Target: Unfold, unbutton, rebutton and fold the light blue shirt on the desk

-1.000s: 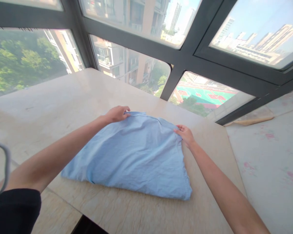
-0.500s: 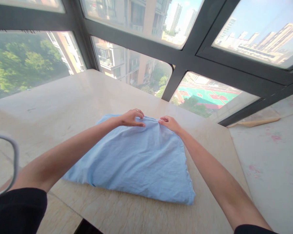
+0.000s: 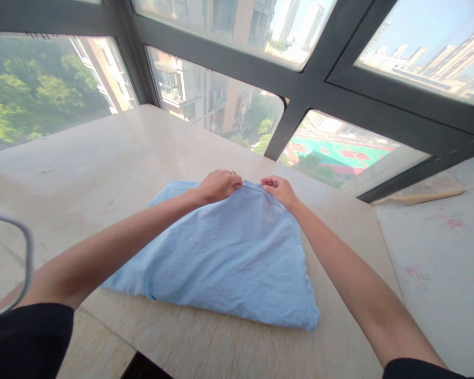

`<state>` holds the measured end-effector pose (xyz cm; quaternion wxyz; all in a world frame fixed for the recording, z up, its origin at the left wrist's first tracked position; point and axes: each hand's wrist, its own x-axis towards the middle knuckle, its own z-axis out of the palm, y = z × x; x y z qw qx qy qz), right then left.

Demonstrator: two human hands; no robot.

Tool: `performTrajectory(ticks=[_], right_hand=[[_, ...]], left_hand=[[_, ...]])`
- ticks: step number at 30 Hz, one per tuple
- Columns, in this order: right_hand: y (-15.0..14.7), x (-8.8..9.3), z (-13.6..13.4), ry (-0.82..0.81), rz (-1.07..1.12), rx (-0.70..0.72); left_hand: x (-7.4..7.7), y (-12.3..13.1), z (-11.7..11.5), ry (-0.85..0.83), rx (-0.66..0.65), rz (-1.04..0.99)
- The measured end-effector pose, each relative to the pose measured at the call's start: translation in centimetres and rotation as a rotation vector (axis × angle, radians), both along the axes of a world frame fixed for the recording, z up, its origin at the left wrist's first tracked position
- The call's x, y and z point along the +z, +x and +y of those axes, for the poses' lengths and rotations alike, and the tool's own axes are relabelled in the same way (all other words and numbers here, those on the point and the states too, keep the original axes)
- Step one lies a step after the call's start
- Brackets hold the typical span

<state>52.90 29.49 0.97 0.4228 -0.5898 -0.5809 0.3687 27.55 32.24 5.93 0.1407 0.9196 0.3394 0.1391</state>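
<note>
A light blue folded cloth (image 3: 225, 258) lies on the beige marble sill (image 3: 102, 152) in front of me. My left hand (image 3: 218, 185) is closed on the cloth's far edge, near its middle. Just to its right, my right hand (image 3: 278, 190) pinches the same far edge. The two hands sit a few centimetres apart. The cloth's near edge rests flat toward me, its right corner close to the sill's front.
Large dark-framed windows (image 3: 300, 89) rise right behind the sill. A floral-patterned mattress (image 3: 438, 252) borders the sill on the right. A thin grey curved rim (image 3: 23, 263) shows at the far left. The sill's front edge drops off near the bottom.
Both hands have slid inward along the cloth's far edge, from its outer corners to near its middle, and closed on the fabric. The far edge is slightly gathered between them.
</note>
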Motion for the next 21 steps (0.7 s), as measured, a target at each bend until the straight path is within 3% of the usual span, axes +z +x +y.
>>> performTrajectory(ticks=[3, 6, 8, 12, 15, 18, 21], right_hand=[[-0.1, -1.5, 0.6, -0.053, -0.065, 0.008], [-0.1, -2.1, 0.1, -0.031, -0.134, 0.015], [0.1, -2.2, -0.6, -0.009, -0.175, 0.03], [0.7, -2.1, -2.0, -0.069, -0.18, 0.098], [1.1, -2.2, -2.5, -0.131, -0.2, 0.132], [1.2, -2.1, -3.0, -0.065, -0.276, 0.156], [1.3, -1.5, -3.5, -0.034, -0.202, 0.181]], left_hand=[[-1.7, 1.2, 0.8, 0.069, 0.098, 0.121], [-2.9, 0.7, 1.6, 0.043, 0.232, 0.117], [-3.1, -0.5, 2.2, -0.005, 0.209, 0.104], [-3.4, -3.5, 3.3, -0.076, 0.015, 0.169], [-3.9, -5.0, 4.2, -0.132, 0.024, 0.215], [-4.6, -6.0, 5.1, -0.234, 0.046, 0.185], [-5.0, -6.9, 5.6, -0.278, 0.085, 0.119]])
